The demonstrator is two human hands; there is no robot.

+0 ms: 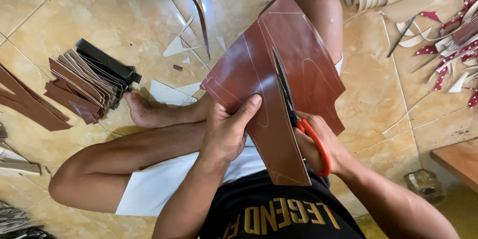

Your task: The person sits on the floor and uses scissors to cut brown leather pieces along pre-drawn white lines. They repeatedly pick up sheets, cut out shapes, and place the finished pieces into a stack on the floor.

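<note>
Left hand: our left hand (226, 132) grips the sheet (279, 84) at its 7 o'clock edge, thumb pressed flat on top, fingers hidden underneath.
Right hand: our right hand (318, 147) is closed through the orange loops of the scissors (294, 107); the blades point toward 11 o'clock, parted on the sheet's marked line.
Sheet: we see a reddish-brown leather-like piece held up over our crossed legs, with pale traced outlines on its face.
Handling: we judge it light, flexible yet stiff enough to hold its plane; the glossy face looks somewhat slick, so a firm pinch close beside the cut line seems wise.
Hold: we think the best grip is on the near edge, just left of the blades, where our thumb sits.
Stack: cut brown pieces (82, 87) lie fanned at 9 o'clock on the floor (119, 14).
Scraps: pale offcuts (172, 92) lie near our bare foot (147, 112); red dotted strips (455, 54) lie at 2 o'clock.
</note>
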